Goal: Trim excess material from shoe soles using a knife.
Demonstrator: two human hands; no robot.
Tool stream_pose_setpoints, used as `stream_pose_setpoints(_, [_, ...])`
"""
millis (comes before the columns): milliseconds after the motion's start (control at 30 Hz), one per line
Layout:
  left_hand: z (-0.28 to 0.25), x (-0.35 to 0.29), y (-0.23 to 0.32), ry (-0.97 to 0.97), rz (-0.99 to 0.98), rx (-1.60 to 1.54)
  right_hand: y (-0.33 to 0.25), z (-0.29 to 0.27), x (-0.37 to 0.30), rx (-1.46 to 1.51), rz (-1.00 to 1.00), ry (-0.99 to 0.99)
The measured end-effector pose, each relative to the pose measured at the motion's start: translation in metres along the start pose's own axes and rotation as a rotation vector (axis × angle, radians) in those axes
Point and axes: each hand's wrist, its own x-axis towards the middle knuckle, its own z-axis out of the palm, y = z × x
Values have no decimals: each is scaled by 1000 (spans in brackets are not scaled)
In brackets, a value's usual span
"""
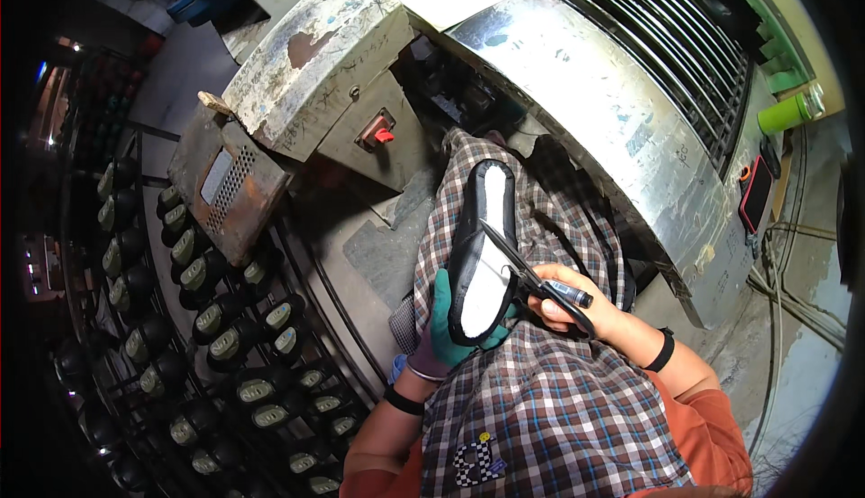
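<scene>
Over my lap lies a black shoe upper (pixel 465 255) with its white sole side (pixel 485 287) facing up. My left hand (pixel 441 327), in a green glove, wraps round its wider near end. My bare right hand (pixel 559 298) is closed on a pair of dark scissors (pixel 515 259). Their blades point up and to the left, lying over the middle of the white sole side; I cannot tell whether the tips touch it. A black marker-like cylinder (pixel 569 293) is also held in my right hand beside the scissor handles. A checked apron (pixel 550 390) covers my lap.
A worn metal machine housing (pixel 315 65) with a red switch (pixel 384 136) stands ahead. To the right curves a shiny metal table (pixel 622 110) with a barred section, a green bottle (pixel 784 114) and a red-edged phone-like device (pixel 756 193). Racks of black shoes (pixel 198 273) stand at left.
</scene>
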Motion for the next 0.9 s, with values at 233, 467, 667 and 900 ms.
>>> stream_pose_setpoints(233, [28, -2, 1, 192, 37, 57, 4, -1, -4, -295, -32, 29])
stream_pose_setpoints(467, [23, -1, 0, 166, 58, 36, -10, 2, -4, -221, -24, 37])
stream_pose_setpoints(667, [16, -3, 5, 67, 62, 31, -43, -6, -14, -1657, -486, 163])
stream_pose_setpoints(900, [8, -3, 5, -71, 3, -116, -51, -4, -22, -1968, -421, 67])
